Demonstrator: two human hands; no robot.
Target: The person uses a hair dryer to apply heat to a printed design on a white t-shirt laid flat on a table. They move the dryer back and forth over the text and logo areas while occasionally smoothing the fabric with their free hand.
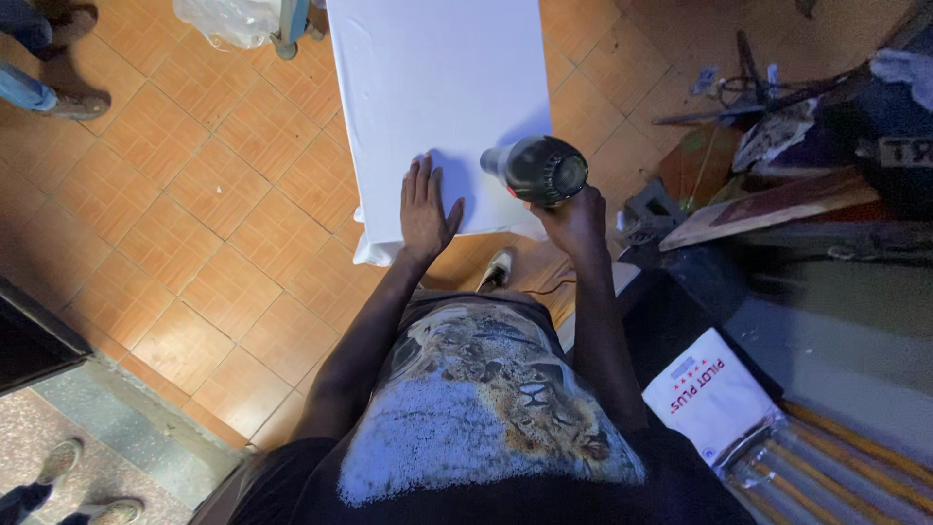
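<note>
A white cloth (437,87) lies stretched over a narrow board in front of me. My left hand (426,209) rests flat on its near edge, fingers spread. My right hand (575,222) grips the handle of a dark heat gun (536,169), whose nozzle points left over the cloth, just right of my left hand. A thin cord (549,288) runs down from the gun toward the floor.
Orange tiled floor (194,194) spreads to the left. Other people's feet show at top left (68,102) and bottom left (58,462). A cluttered bench with wooden frames (768,209) and a white packet of sticks (719,403) stands to the right.
</note>
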